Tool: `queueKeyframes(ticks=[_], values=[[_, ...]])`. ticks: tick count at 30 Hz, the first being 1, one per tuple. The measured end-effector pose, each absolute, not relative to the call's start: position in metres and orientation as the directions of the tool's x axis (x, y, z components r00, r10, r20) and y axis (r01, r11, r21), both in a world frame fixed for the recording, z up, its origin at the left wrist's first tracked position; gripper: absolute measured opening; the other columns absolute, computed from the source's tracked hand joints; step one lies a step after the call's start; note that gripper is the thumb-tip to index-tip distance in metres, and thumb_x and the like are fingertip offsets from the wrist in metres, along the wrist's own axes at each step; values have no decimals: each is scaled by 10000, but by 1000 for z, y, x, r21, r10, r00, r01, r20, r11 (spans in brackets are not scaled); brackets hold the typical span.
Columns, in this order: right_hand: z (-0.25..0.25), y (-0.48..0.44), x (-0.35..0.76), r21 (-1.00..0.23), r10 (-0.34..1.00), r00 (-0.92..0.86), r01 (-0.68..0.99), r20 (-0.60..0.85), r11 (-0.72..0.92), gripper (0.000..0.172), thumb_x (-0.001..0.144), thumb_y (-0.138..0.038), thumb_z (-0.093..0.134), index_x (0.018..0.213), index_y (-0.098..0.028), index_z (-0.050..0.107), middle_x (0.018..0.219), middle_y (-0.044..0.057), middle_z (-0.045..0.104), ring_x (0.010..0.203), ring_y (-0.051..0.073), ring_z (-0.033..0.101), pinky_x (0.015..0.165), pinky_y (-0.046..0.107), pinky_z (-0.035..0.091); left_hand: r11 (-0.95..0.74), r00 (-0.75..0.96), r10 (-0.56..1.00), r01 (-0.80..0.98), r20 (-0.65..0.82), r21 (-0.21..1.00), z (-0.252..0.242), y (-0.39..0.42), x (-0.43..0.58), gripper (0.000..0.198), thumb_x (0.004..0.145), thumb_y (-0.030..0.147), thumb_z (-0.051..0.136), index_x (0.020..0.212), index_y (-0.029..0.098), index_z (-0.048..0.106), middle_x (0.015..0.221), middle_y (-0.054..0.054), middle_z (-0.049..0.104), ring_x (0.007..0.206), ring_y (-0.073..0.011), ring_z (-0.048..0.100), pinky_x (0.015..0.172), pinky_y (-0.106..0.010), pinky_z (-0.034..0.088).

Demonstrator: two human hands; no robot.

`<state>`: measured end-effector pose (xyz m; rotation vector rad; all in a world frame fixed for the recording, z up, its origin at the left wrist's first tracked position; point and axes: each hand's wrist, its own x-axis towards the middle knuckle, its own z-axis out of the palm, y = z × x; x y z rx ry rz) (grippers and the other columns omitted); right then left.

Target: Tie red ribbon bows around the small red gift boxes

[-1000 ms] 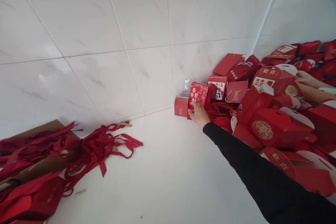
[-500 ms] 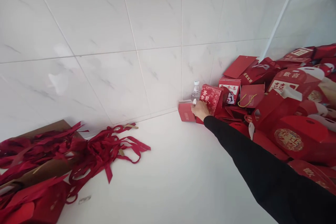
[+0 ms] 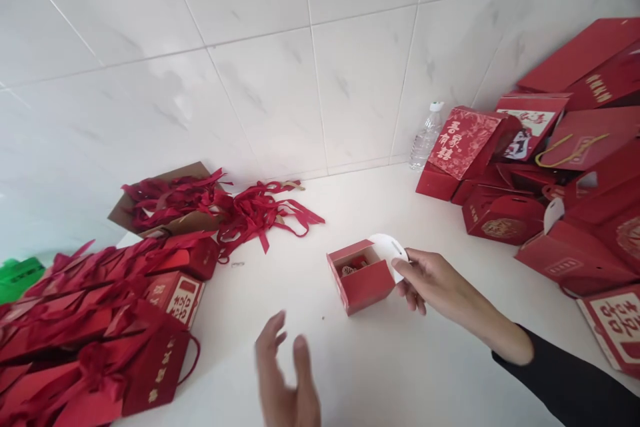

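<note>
A small red gift box [image 3: 367, 287] with its top open sits at the middle of the white table, tilted a little. Inside it lies something red and white that I cannot make out fully. My right hand [image 3: 417, 277] pinches the box's white-lined end flap between thumb and fingers. Lower down and to the left, my left hand [image 3: 287, 373] is raised with thumb and fingers apart, holding nothing, slightly blurred. It is near the box but not touching it.
Red gift boxes [image 3: 505, 220] pile up at the right, beside a clear plastic bottle [image 3: 427, 138] at the wall. A cardboard box [image 3: 120, 210] of dark red ribbons, loose ribbons [image 3: 270, 210] and ribbon-tied red boxes [image 3: 160, 360] lie left. A green object [image 3: 21, 278] shows at the far left edge.
My right hand has brought the small red box from beside the bottle to the middle of the table. My left hand has come into view, and the view has shifted.
</note>
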<state>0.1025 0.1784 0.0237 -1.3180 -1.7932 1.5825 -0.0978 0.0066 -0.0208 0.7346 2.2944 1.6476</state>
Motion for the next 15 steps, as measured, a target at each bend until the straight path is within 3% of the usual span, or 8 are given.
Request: queueKeyframes(ticks=[5,8,11,15], values=[[36,155,107,-882,842,-521,453,-142,131,382,967,-591,503,1165,-272,573,776,-10,643,673,172,593,620,284,473,109,-608,794,177,21,978,-12,44,-66,624,968,586,458,1510,297,352,1611,-104,353,1426,-296,437,1104,-448,453],[42,158,102,-869,788,-607,439,-100,227,411,995,-613,424,973,-257,627,740,-14,578,645,158,510,612,286,419,86,-525,851,123,-9,989,-8,56,-69,739,936,578,540,1555,283,266,1628,-121,322,1470,-299,385,1115,-428,455],[37,174,93,-898,759,-638,401,-131,182,576,1015,-638,314,763,-212,607,675,-11,515,594,143,442,574,290,367,70,-555,832,92,-7,993,-10,61,-77,757,915,540,598,1547,270,279,1586,-145,384,1413,-307,468,1068,-428,500],[36,194,80,-913,773,-619,382,-139,142,556,1007,-654,326,898,-214,650,722,-2,561,621,151,478,582,288,388,61,-568,820,204,67,977,-15,62,-85,766,911,471,623,1564,311,256,1615,-118,349,1477,-319,375,1118,-469,451]])
